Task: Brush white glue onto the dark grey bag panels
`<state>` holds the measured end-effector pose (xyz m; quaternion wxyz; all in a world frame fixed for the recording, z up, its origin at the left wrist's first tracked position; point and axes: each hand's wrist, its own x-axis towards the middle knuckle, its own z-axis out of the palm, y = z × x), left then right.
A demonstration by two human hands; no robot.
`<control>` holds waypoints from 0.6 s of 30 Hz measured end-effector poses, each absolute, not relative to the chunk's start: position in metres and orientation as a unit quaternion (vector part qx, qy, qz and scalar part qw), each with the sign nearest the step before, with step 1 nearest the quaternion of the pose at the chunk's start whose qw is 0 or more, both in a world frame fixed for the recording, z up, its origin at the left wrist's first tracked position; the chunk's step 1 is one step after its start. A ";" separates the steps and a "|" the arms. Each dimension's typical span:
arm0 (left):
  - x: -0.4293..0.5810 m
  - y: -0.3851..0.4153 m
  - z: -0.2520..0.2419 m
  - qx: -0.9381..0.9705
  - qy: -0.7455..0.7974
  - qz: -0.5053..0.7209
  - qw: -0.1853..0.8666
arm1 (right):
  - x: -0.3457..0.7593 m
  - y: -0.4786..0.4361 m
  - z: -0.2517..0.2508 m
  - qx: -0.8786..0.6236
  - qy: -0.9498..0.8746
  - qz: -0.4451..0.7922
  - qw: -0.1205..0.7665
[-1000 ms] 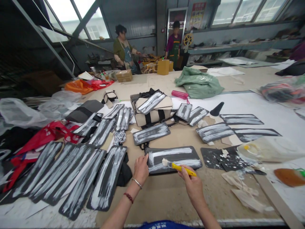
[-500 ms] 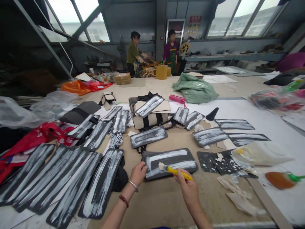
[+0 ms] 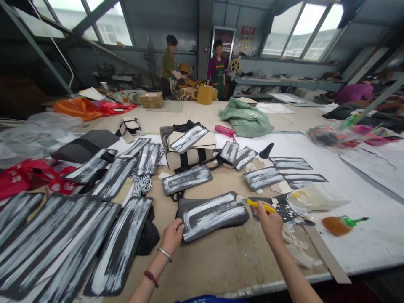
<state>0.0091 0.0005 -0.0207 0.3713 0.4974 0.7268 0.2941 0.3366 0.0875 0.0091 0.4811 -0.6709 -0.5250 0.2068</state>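
The right hand point(image 3: 270, 221) has its fingers closed around the yellow handle of a brush point(image 3: 263, 206), whose bristles are at the far right corner of a dark panel point(image 3: 217, 215) streaked with white; whether they touch it is hard to tell. The fingers of the left hand point(image 3: 172, 235) pinch the panel's left edge, so it lies between the two hands, on the brown-covered surface point(image 3: 221, 269). Behind the left fingers, the wrist wears a silver bangle point(image 3: 164, 254) and dark red beads point(image 3: 150, 277). Left of those fingers lie a long streaked panel point(image 3: 121, 248) and several more, overlapping. Just beyond the panel between the hands is a smaller panel point(image 3: 187, 179), also streaked, and past that a beige bag point(image 3: 191, 158) with black straps. Right of the right fingers are a white-spattered board point(image 3: 285, 210), a translucent container point(image 3: 320, 197) with a yellow cap, and an amber bottle point(image 3: 337, 226) with a green nozzle. Well beyond both hands sit a pink pouch point(image 3: 224, 130) and a green sack point(image 3: 248, 119); farthest off, two people in aprons stand near a yellow box point(image 3: 205, 95).
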 end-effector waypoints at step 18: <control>0.008 -0.004 -0.029 0.430 0.731 0.338 0.409 | 0.282 0.065 0.019 -0.512 -0.770 0.141 0.353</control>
